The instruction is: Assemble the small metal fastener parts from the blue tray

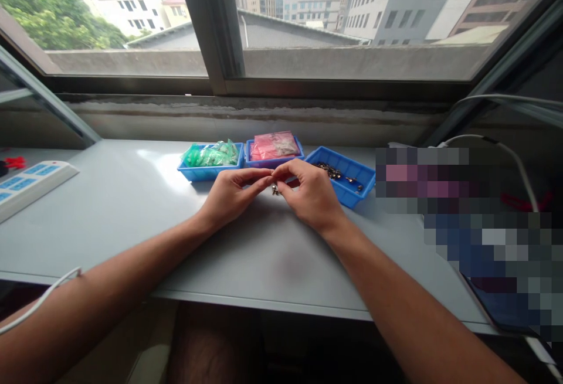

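Observation:
My left hand (232,195) and my right hand (308,192) meet fingertip to fingertip on the grey table (132,208), just in front of three blue trays. Both hands are closed in a pinch on a small metal part (275,189) between them; its shape is too small to make out. The left tray (211,162) holds green plastic bags, the middle tray (273,150) holds pink bags, and the right tray (345,176) holds small dark metal parts.
A white and blue power strip (30,183) lies at the table's left edge. White cables (505,149) run along the right side next to a blurred-out patch. A window and its sill stand behind the trays. A thin white cable (39,299) crosses my left forearm.

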`<state>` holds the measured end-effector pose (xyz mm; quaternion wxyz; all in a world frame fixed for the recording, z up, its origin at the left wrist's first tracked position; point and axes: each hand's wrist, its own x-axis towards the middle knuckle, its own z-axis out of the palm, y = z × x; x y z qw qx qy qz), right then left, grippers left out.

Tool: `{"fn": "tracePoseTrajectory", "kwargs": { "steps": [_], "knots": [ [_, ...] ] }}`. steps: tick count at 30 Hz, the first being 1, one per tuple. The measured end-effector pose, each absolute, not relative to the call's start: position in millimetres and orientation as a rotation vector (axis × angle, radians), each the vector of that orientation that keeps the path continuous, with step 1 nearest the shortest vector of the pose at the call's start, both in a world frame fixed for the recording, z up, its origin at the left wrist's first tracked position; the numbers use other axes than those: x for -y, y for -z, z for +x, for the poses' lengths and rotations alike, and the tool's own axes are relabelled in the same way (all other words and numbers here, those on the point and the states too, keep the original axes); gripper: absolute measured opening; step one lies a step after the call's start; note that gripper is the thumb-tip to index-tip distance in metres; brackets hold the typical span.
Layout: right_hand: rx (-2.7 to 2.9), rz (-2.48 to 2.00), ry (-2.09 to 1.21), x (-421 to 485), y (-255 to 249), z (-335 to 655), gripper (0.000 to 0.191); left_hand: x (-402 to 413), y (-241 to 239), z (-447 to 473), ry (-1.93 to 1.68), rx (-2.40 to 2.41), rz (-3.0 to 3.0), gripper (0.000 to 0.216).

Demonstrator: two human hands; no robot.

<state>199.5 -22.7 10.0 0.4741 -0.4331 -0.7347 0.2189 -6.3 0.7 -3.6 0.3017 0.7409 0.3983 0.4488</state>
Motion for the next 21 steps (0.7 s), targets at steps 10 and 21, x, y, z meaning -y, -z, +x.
{"fn": "tracePoseTrajectory", "kwargs": {
  "steps": [10, 21],
  "knots": [
    [1.786, -1.12, -0.677, 27, -12, 203, 0.004, 0, 2, -7, -1.245, -0.99, 2.161, 0.019],
    [1.431, -0.954, -0.704, 27, -31, 218, 0.019, -7, 9, -7, -0.967, -0.873, 2.472, 0.021]
  ]
}}
